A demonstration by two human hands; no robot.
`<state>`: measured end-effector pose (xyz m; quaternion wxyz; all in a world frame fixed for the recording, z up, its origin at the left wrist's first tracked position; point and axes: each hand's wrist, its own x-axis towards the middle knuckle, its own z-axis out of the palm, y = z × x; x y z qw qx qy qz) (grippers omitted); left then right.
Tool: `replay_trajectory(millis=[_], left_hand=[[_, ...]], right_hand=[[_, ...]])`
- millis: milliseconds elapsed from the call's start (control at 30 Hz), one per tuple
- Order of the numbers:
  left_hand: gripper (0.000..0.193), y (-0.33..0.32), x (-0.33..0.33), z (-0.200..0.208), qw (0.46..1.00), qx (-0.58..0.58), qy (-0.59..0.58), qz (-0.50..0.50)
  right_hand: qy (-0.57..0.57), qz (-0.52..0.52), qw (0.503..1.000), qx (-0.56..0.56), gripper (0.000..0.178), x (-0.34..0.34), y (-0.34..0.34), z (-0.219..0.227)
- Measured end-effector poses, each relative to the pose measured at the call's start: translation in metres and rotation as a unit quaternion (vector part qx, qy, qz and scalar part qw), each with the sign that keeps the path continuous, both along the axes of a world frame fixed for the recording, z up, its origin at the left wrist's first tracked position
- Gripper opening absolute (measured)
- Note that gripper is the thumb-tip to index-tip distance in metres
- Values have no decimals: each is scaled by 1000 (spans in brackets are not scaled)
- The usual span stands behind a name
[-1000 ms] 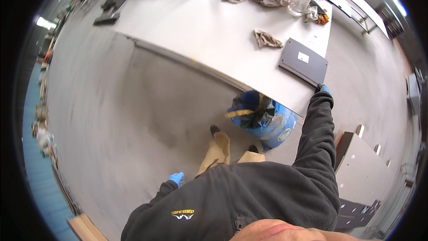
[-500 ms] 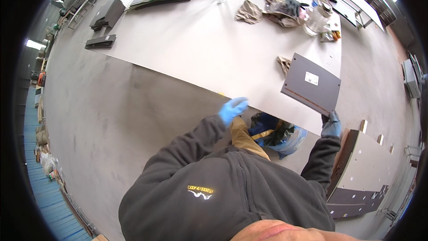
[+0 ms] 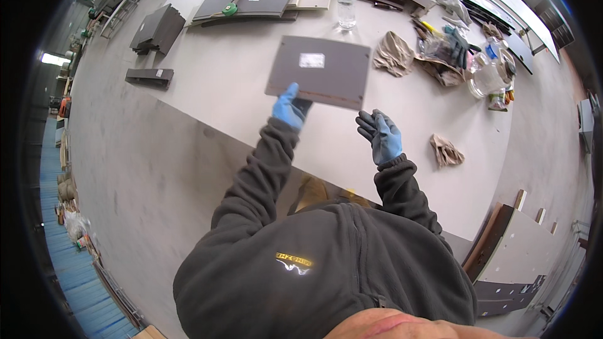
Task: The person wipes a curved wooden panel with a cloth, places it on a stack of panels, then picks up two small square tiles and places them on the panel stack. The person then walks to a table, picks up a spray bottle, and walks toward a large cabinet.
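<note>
A dark grey rectangular panel (image 3: 342,78) with a white label and small corner holes is held above the pale table (image 3: 232,100). My left hand (image 3: 289,110), in a blue glove with a dark palm, grips its near edge toward the left, thumb on top; the other fingers are hidden beneath. My right hand (image 3: 382,134), gloved the same way, is open just off the panel's near right corner, palm up and fingers stretched. Nothing lies in it. A crumpled brown cloth (image 3: 446,150) lies on the table to its right.
A clear bottle (image 3: 346,7) stands beyond the panel, near stacked grey boards (image 3: 267,1) with a green tape measure (image 3: 230,9). Farther right are another brown cloth (image 3: 394,54), bagged items and a clear jar (image 3: 490,80). More boards (image 3: 157,29) sit at far left; large panels (image 3: 512,248) lean at right.
The panel has moved left and farther over the table, passing from my right hand to my left. My right hand has let go and opened. My body has shifted closer to the table.
</note>
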<state>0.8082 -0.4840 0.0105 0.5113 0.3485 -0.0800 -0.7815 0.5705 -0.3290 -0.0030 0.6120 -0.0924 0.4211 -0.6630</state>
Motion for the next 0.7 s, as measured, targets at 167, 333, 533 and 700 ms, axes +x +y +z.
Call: replay_trajectory(millis=[167,333,533,700], left_hand=[[26,-202,70,-12,1000,4,13,4],[36,-370,101,-36,998,4,-62,3],[32,-481,111,-98,995,33,-98,-10],[33,-533,119,-120,985,56,-109,-121]], right_hand=[[48,-9,995,93,30,44,-37,-20],[43,-38,974,221,16,82,-37,-43],[110,-128,944,283,19,74,-38,-53],[121,-192,928,294,23,40,-25,-54]])
